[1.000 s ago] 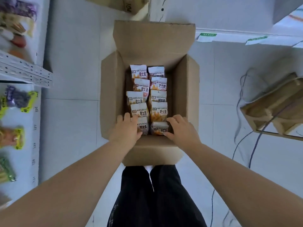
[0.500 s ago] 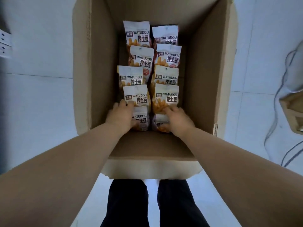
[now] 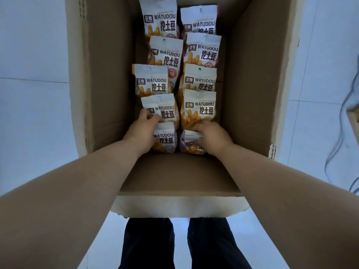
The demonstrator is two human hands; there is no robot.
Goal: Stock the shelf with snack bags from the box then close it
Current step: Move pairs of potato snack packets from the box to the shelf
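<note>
Cardboard box [image 3: 108,74] fills the middle of the frame, flaps open, standing on pale floor tiles [image 3: 35,55]. Inside it, WATUDOU snack bags [image 3: 198,105] overlap in two columns running from top centre down to the hands. The left hand [image 3: 141,131] curls its fingers over the top of the near-left bag [image 3: 165,139]. The right hand [image 3: 211,136] pinches the crumpled top of the near-right bag [image 3: 189,141]. The bags look light, puffy, slick and crushable, so the flat top seal seems the best hold, squeezed gently.
</note>
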